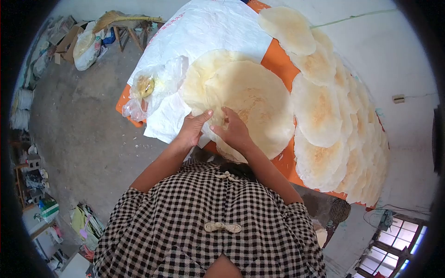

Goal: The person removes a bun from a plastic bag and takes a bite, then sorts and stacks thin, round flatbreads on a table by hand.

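Note:
In the head view, a large thin flatbread (252, 97) lies on the orange table, with another pale sheet of flatbread (197, 81) gathered and creased at its left side. My left hand (192, 130) pinches the near edge of that creased sheet, thumb on top. Close beside it, my right hand (234, 132) has its fingers and thumb curled on the same crumpled part. Some fingertips are hidden by the bread. A clear plastic bag (160, 83) with something yellowish inside sits left of the hands on a white sack (208, 28).
Overlapping thin flatbreads (320, 111) cover the right side of the orange table (280, 60). A wooden stool (127, 37) and bundled bags (85, 48) stand on the concrete floor (88, 116) at the far left. A barred window (394, 241) is at the lower right.

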`<state>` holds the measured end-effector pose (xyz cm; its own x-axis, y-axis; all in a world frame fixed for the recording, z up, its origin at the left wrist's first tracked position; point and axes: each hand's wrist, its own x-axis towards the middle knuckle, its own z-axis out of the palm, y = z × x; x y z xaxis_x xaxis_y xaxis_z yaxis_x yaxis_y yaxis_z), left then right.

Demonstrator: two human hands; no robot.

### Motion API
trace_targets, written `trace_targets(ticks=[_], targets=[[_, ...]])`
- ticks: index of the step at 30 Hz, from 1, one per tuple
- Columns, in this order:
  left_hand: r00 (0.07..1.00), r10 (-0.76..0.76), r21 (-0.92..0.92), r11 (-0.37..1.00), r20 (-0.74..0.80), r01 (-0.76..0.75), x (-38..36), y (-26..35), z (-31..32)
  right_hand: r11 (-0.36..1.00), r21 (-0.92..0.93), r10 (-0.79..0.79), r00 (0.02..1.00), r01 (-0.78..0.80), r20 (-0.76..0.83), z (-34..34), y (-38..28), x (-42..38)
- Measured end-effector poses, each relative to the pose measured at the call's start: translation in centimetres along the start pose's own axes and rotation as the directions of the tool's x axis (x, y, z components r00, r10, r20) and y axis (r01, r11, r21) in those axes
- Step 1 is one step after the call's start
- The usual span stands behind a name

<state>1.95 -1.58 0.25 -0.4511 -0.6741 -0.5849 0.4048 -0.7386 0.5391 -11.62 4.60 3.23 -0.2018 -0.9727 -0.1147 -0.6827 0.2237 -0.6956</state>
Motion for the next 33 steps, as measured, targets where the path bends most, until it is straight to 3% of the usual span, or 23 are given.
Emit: trace_targets(ticks=[3, 6, 9, 11, 13, 14, 15, 16, 17, 18, 20, 24, 27, 29, 31, 32, 33], targets=[[1.000, -0.012, 0.032, 0.999, 0.010, 0.012, -0.3, 0.8, 0.1, 0.960, 0.275, -0.001, 0.976, -0.060, 0.217, -0.2, 1.5, 1.6], [1.000, -0.008, 0.049, 0.999, -0.012, 0.008, 0.3, 0.0, -1.2, 0.816, 0.420, 0.229, 0.888, -0.398, 0.398, -2.5, 0.8, 1.5], [1.000, 0.013, 0.056, 0.998, -0.027, -0.012, 1.9, -1.0, -2.7, 0.883, 0.297, 0.296, 0.922, -0.363, 0.248, -3.9, 1.4, 2.7], [0.999, 0.034, 0.036, 0.999, -0.014, -0.033, 0.3, -0.5, -1.0, 0.752, 0.553, 0.323, 0.932, -0.359, 0.165, -8.5, 2.2, 3.2], [0.998, 0.019, 0.038, 0.999, -0.056, -0.017, 0.2, -0.6, -0.8, 0.619, 0.747, 0.313, 0.949, -0.244, 0.050, -13.2, 4.2, 5.0], [0.997, 0.015, 0.039, 0.999, -0.078, -0.012, 0.1, -0.4, -0.9, 0.544, 0.800, 0.434, 0.901, -0.254, -0.009, -15.9, 2.1, 5.4], [0.997, 0.008, 0.037, 0.999, -0.072, -0.006, 0.2, -0.4, -0.9, 0.524, 0.805, 0.420, 0.907, -0.279, 0.041, -19.1, 5.0, 7.5], [0.998, 0.002, 0.034, 0.999, -0.068, 0.000, 0.3, -0.4, -0.9, 0.690, 0.698, 0.370, 0.922, -0.190, -0.116, -22.3, 6.6, 9.0], [0.998, -0.004, 0.031, 1.000, -0.066, 0.006, 0.4, -0.5, -1.0, 0.807, 0.576, 0.347, 0.893, -0.129, -0.287, -24.9, 3.4, 9.4], [0.998, 0.006, 0.028, 1.000, -0.064, -0.004, 0.4, -0.5, -1.2, 0.898, 0.435, 0.235, 0.907, -0.065, -0.348, -27.6, 2.2, 10.6], [0.998, 0.026, 0.028, 0.999, -0.056, -0.024, 0.6, -0.7, -1.1, 0.978, 0.203, 0.152, 0.836, -0.051, -0.527, -29.8, -4.1, 11.9], [0.998, 0.046, 0.010, 0.999, -0.037, -0.046, 0.6, -0.7, -1.1, 0.972, 0.174, -0.078, 0.910, 0.161, -0.406, -29.5, -9.6, 17.3], [0.997, 0.045, 0.019, 0.999, -0.057, -0.044, 0.8, -1.0, -1.5, 0.930, -0.255, -0.343, 0.874, 0.265, -0.345, -25.7, -7.8, 24.1], [0.998, 0.065, -0.015, 0.998, -0.012, -0.065, 1.5, -1.5, -2.3, 0.788, -0.582, -0.488, 0.781, 0.201, -0.391, -20.2, -6.9, 25.9], [0.995, 0.078, 0.033, 0.997, -0.062, -0.076, 1.1, -1.2, -1.7, 0.806, -0.531, -0.455, 0.848, 0.261, -0.273, -14.1, -4.9, 25.6], [0.993, 0.078, 0.056, 0.996, -0.083, -0.074, 0.8, -1.2, -1.6, 0.817, -0.433, -0.470, 0.875, 0.381, -0.116, -11.6, -5.0, 23.5], [0.993, 0.029, 0.118, 0.993, -0.116, -0.016, 1.0, -1.4, -2.1, 0.802, -0.404, -0.506, 0.860, 0.440, -0.067, -8.5, -3.2, 22.5]])
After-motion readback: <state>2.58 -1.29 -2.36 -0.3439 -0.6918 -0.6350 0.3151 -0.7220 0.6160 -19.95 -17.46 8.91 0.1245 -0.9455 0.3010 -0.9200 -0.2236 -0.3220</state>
